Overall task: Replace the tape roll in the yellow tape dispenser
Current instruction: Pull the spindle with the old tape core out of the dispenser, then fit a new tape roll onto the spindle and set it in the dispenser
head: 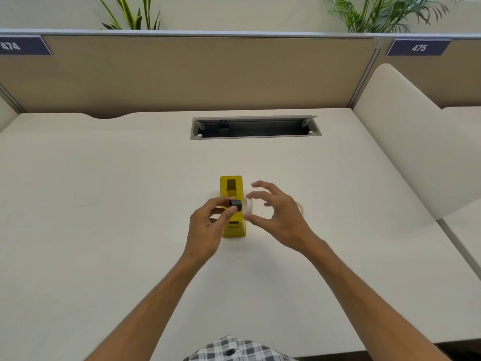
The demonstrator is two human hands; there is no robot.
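Observation:
The yellow tape dispenser (232, 188) stands on the white desk (104, 204), its roll bay open on top. My left hand (208, 227) pinches a small black spool core (236, 205) just above the dispenser's middle. Between thumb and forefinger my right hand (278, 214) grips a clear tape roll (248, 206), right beside the core at the dispenser's right edge. Core and roll sit close together, seemingly apart. A second clear tape roll (300, 207) lies on the desk behind my right hand, mostly hidden.
A grey cable slot (256, 127) is sunk into the desk farther back. A beige partition (182, 74) closes the far side, with plants above it. A white curved divider (406, 142) rises on the right.

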